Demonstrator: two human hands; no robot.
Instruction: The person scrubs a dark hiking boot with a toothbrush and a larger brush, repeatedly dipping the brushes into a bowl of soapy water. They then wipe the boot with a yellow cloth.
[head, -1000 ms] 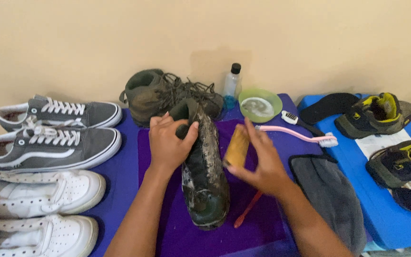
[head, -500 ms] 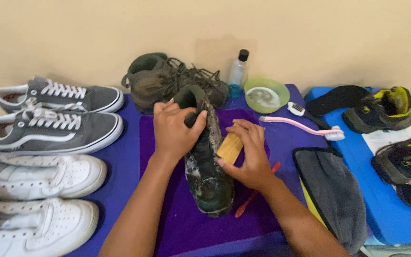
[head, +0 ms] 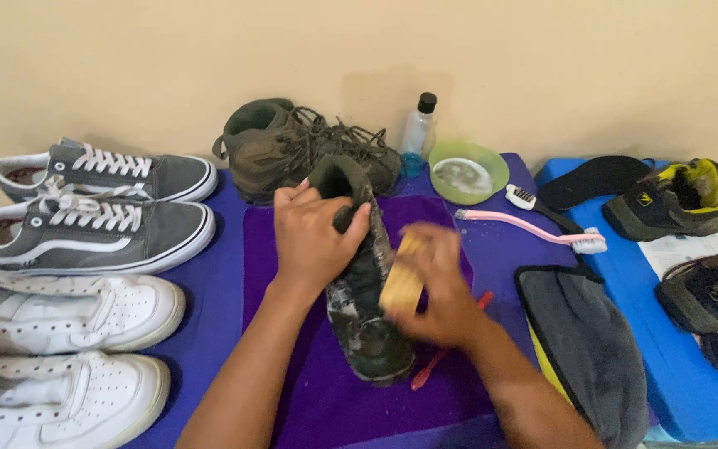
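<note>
A dark olive boot, wet and foamy, lies sole-side toward me on a purple cloth. My left hand grips its ankle collar. My right hand, blurred with motion, holds a tan wooden brush pressed against the boot's side. The matching olive boot stands behind, against the wall.
Two grey sneakers and two white sneakers line the left. A clear bottle, green bowl, pink brush, red brush handle, grey cloth bag and dark yellow-trimmed shoes on a blue mat lie to the right.
My right hand has slid the wooden brush down along the boot's side toward me. The left hand keeps its grip on the collar.
</note>
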